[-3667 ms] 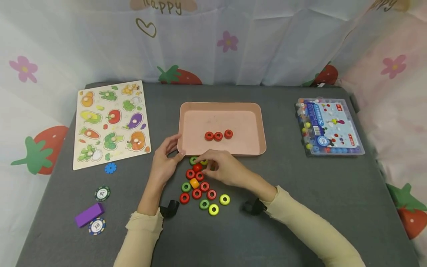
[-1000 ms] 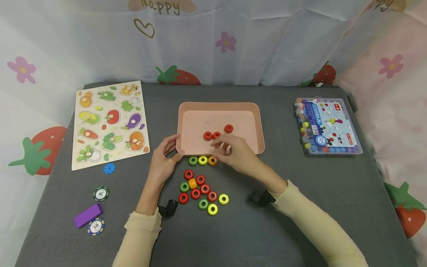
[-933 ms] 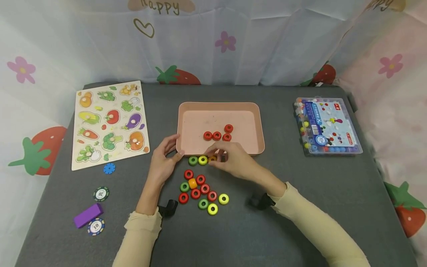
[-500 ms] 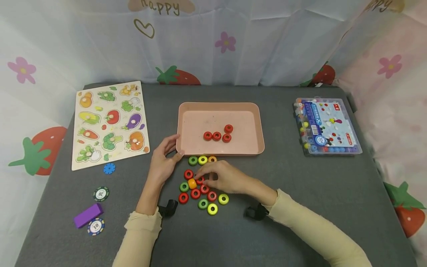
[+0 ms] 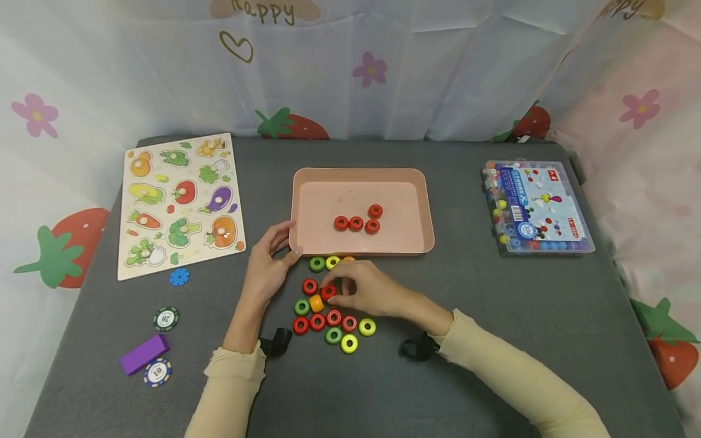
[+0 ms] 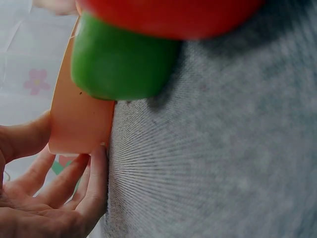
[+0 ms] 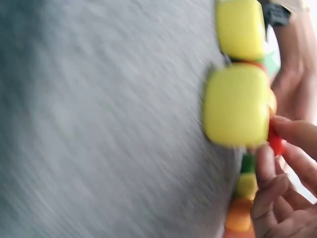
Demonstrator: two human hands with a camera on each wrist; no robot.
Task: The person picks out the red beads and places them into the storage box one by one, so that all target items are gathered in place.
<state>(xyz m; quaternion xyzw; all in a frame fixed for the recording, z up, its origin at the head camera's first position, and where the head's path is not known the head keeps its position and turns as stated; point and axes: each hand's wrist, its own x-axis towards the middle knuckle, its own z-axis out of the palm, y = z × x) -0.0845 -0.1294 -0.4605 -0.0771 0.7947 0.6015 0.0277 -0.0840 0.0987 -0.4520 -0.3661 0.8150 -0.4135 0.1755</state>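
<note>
My left hand (image 5: 268, 260) holds the near left corner of a pink tray (image 5: 361, 178), thumb at the front edge and fingers along the side. Several red ring-shaped beads (image 5: 356, 224) lie in the tray. In front of it, my right hand (image 5: 375, 289) pinches another red bead (image 5: 328, 292) between thumb and index finger; the right wrist view shows this red bead (image 7: 275, 141) at the fingertips. Around it lie more red beads, green beads (image 5: 302, 307), yellow-green beads (image 5: 367, 327) and an orange bead (image 5: 316, 303) on its side. The right hand partly covers another orange bead (image 5: 348, 260) by the tray.
A wooden vegetable puzzle board (image 5: 183, 207) lies at the left, with a blue disc (image 5: 179, 277), poker chips (image 5: 166, 318) and a purple block (image 5: 145, 354) nearer the front. A clear lidded case (image 5: 539, 207) of coloured beads lies at the right.
A red bead was set down in the tray, and another there shifted back. The right hand then returned to the pile and took hold of another red bead, nudging its neighbours. The left hand stayed put.
</note>
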